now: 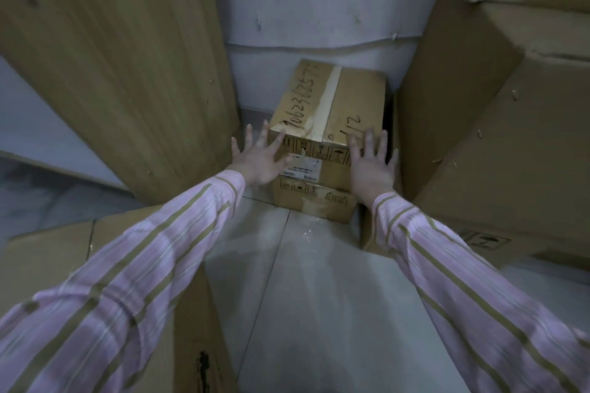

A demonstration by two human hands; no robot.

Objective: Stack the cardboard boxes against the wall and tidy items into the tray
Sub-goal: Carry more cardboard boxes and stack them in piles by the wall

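Note:
A small taped cardboard box (332, 99) with handwritten numbers on its top sits on another small box (316, 201), both against the white wall (319, 9). My left hand (258, 159) is at the top box's near left corner, fingers spread straight. My right hand (372, 166) is at its near right corner, fingers also spread and straight. Whether the palms touch the front face is unclear. Both arms wear pink striped sleeves. No tray is in view.
A tall wooden panel (121, 57) leans on the left. Large cardboard boxes (498, 137) are stacked on the right, close to the small stack. Another box (79, 249) lies at lower left. Pale tiled floor (319, 297) runs between them.

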